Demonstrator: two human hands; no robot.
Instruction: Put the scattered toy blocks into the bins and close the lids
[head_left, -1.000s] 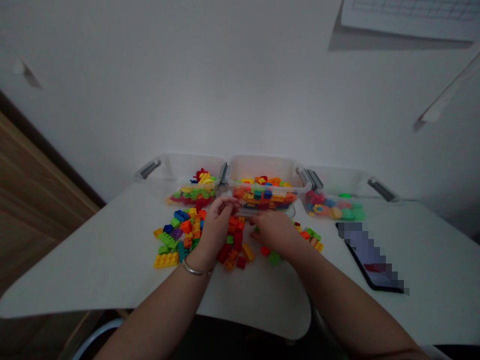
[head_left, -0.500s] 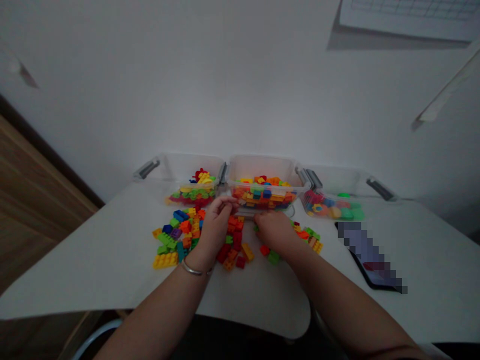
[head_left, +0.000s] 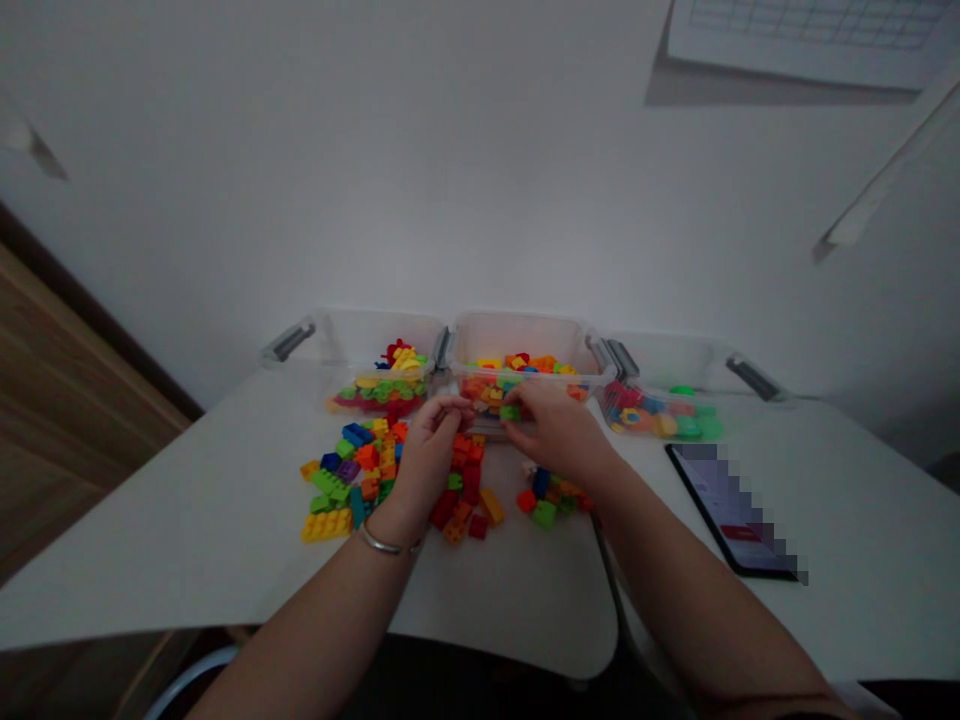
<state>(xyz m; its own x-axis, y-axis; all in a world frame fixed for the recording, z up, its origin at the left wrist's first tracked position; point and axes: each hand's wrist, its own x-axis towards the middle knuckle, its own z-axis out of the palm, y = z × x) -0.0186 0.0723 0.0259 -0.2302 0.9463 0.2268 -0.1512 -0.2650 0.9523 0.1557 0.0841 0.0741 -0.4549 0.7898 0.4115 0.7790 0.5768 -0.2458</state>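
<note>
Loose coloured building bricks [head_left: 360, 475] lie scattered over the white table [head_left: 187, 520]. My left hand [head_left: 424, 460], a bangle on its wrist, rests over the red and orange bricks with its fingers curled and pinched near the middle tub's front; what it pinches is too small to make out. My right hand [head_left: 559, 435] is raised a little in front of the middle clear tub [head_left: 525, 335] and pinches a small green brick [head_left: 510, 412] between its fingertips. More bricks [head_left: 544, 505] lie beneath that hand.
Three clear plastic tubs stand in a row at the back: the left tub [head_left: 375, 330], the middle one, and the right tub [head_left: 675, 355] with round coloured pieces. A tablet [head_left: 731, 510] lies at the right. The white wall rises close behind.
My right hand has lifted off the bricks and moved up toward the middle tub, now holding a green brick. My left hand has barely moved.
</note>
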